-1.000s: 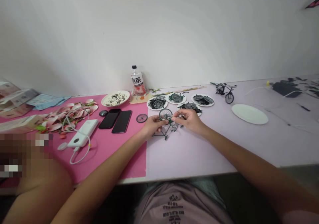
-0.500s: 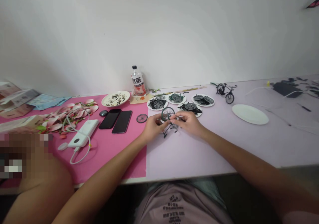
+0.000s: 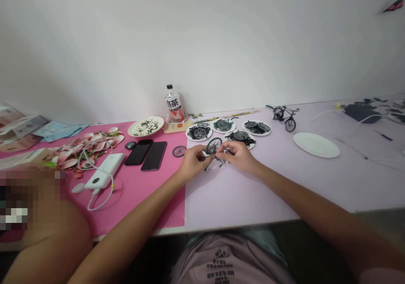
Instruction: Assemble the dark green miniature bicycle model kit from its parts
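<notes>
Between my two hands is a partly built toy bicycle (image 3: 214, 146), its dark spoked wheel pointing up and its thin frame parts below. My left hand (image 3: 195, 162) is closed on its left side, thumb and fingers pinched. From the right, my right hand (image 3: 236, 155) pinches it near the wheel's lower edge; the fingertips hide the joint. A loose spoked wheel (image 3: 179, 151) lies on the pink mat, left of my left hand. Just beyond my hands stand small white plates of dark bicycle parts, among them one plate (image 3: 198, 131) with a grey wheel.
An assembled toy bicycle (image 3: 284, 117) stands at the back right, near an oval white plate (image 3: 316, 145). Leftward are two phones (image 3: 154, 156), a white power bank (image 3: 104, 171) with a cable, pink petals (image 3: 74, 153) and a bottle (image 3: 174, 105). Another person's arm (image 3: 57, 221) is at the left edge.
The toy bicycle has turned in my hands: its wheel is tilted and looks narrower, and less of the frame shows below. Both hands keep their grip.
</notes>
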The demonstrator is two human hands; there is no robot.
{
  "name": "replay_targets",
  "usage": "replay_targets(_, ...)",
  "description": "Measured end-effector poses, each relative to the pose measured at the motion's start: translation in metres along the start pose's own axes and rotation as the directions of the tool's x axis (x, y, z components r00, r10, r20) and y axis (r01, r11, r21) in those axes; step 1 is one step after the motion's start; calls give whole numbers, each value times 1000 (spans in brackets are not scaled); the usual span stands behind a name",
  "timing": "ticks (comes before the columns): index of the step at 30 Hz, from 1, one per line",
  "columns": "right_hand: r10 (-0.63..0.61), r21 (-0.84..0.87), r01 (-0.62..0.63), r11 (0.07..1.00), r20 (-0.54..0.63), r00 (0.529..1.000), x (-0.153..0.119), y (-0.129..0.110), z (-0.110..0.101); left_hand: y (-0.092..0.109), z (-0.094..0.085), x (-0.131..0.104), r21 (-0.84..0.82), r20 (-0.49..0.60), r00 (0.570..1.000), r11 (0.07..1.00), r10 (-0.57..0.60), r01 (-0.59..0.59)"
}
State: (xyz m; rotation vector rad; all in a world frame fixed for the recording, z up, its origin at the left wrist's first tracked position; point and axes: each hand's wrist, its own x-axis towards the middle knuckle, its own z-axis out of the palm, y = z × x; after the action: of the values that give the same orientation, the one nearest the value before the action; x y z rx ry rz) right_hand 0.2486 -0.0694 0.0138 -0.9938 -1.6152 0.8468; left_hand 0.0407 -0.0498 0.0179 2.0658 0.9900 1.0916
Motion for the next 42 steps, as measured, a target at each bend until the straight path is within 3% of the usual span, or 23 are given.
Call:
replay_targets(17,-68,-3,69,998,41,997,0,1,-2,4,0,-1,48,7,1000,999,-18,17)
replay_targets(42,2,4,-2,1000,-1,1000,-3,-4,1,5,-2,-1,112,49,997,991,62,-67)
